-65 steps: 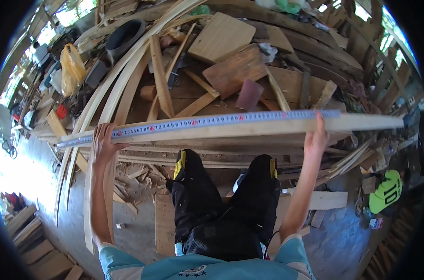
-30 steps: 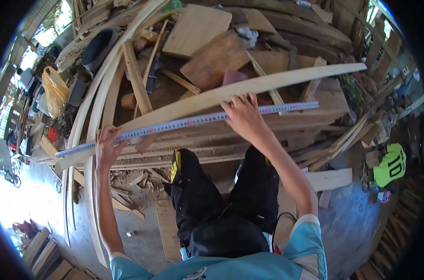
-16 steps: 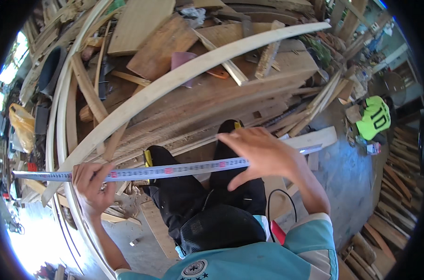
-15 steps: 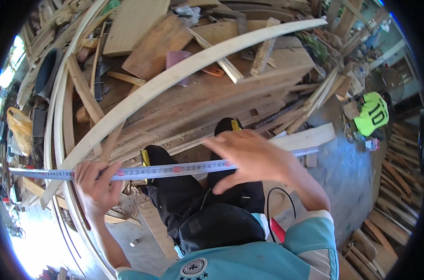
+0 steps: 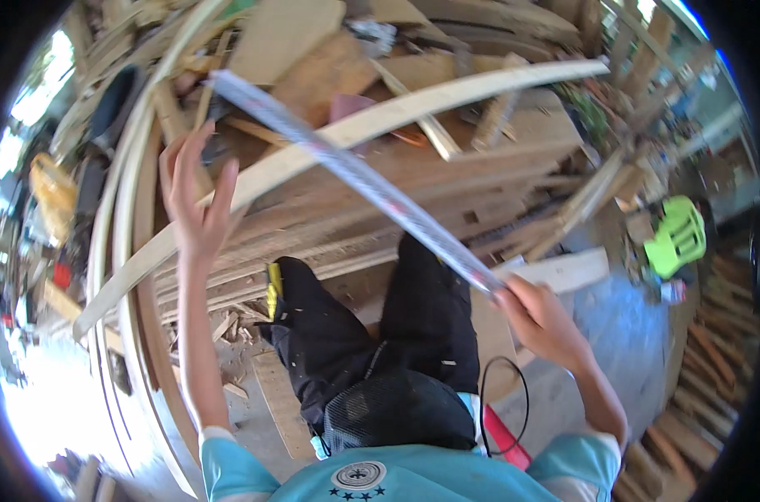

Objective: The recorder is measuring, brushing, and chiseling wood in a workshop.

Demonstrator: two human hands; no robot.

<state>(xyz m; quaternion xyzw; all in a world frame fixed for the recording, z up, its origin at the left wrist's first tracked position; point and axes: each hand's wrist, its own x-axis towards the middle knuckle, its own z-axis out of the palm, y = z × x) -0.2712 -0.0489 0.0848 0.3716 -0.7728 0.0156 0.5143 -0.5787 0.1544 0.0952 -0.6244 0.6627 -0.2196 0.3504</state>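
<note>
With twelve o'clock straight ahead of the person, a yellow plastic bag (image 5: 53, 197) sits out at ten o'clock, near the left edge. Inward of it, long pale strips (image 5: 125, 234) of wood bend down past the person's left side.

Next comes the left hand (image 5: 197, 205), raised at about eleven o'clock with its fingers spread apart and nothing gripped between them. The lower part of a curved slat (image 5: 396, 113) of pale wood passes behind this hand; whether the two touch cannot be told. The slat's long axis runs from eight o'clock up to two, above a broad stack of boards (image 5: 505, 163).

Slanting across the slat, on the side nearer the viewer, is a measuring strip (image 5: 359, 177), its markings blurred. Its long axis runs from ten o'clock at the far end down to four, so the two lengths make a wide X; contact at the crossing is unclear. The strip's far end lies just beyond the left fingertips, around twelve o'clock from them and apart from them, while the rest of its length slopes away to their right.

The right hand (image 5: 543, 318) is the nearer one, being on the strip itself: its fingers are clamped on the lower end, and from them the strip reaches away toward ten o'clock. Just past this hand, toward one o'clock, lies a short pale board (image 5: 572, 272). Farthest right, near two o'clock, is another person in a bright yellow-green shirt (image 5: 677, 238).
</note>
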